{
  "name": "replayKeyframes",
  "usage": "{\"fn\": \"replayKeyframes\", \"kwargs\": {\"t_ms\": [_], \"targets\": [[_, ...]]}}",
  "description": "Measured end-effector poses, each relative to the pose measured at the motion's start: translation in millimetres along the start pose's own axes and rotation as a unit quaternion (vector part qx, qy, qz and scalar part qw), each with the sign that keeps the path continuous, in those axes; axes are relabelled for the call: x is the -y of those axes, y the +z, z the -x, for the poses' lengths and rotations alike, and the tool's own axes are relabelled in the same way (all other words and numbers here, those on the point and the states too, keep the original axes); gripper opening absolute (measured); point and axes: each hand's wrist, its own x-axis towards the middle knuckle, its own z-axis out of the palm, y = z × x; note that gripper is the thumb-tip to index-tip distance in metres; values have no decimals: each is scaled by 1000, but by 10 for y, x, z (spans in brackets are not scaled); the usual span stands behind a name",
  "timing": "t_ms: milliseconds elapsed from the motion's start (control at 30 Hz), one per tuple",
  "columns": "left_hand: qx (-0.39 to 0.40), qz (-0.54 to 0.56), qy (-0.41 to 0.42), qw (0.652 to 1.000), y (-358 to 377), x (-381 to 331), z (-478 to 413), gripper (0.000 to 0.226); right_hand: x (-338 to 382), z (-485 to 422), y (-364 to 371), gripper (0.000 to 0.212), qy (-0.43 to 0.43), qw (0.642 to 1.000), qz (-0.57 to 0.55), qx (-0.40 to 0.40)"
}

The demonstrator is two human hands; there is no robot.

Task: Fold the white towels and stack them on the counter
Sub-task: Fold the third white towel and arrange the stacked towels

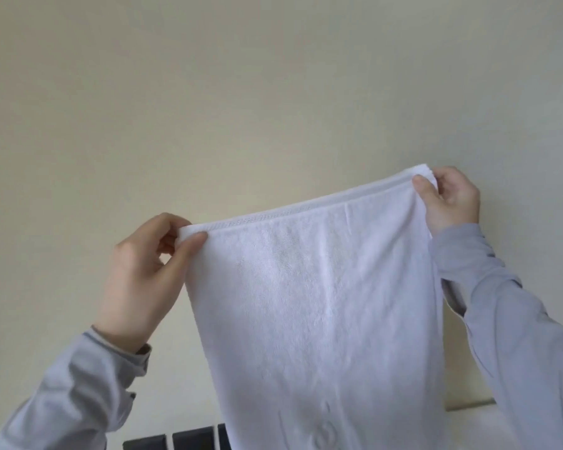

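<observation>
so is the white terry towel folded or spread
Spread: the white terry towel hangs flat, top corners pinched by the left hand and right hand.

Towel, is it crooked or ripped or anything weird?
A little crooked: the right hand pinches its corner of the towel higher than the left hand does, so the top edge slants. No rip or stain shows, only soft creases near the bottom.

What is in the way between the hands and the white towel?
Nothing visible. The left hand pinches one top corner of the white terry-cloth towel, and the right hand pinches the other, so both hold it directly.
</observation>
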Motion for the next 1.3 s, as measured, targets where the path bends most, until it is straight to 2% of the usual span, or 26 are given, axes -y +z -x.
{"fn": "replayKeyframes", "kwargs": {"t_ms": [233,367,467,667,833,1000,1133,1300], "targets": [[7,57,-114,992,-192,-12,739,14,-14,169,367,24,-16,996,29,87],[28,50,-199,978,-316,250,1460,14,-494,840,629,7,37,985,40,163],[45,-4,-277,960,-448,500,2115,14,-905,1617,760,10,94,971,42,217],[69,-105,-436,891,-868,895,3362,15,-1407,3182,998,14,225,925,51,301],[27,-152,-533,832,-1310,1178,3981,19,-1516,4140,1512,6,284,872,42,397],[6,-170,-610,774,-1764,1437,4523,17,-1480,4993,2204,9,293,821,46,487],[24,-167,-681,713,-2010,1627,5011,19,-1524,5741,2602,15,288,773,94,557],[56,-178,-749,636,-2139,1887,5443,15,-1630,6498,2866,8,276,720,137,622]]}}
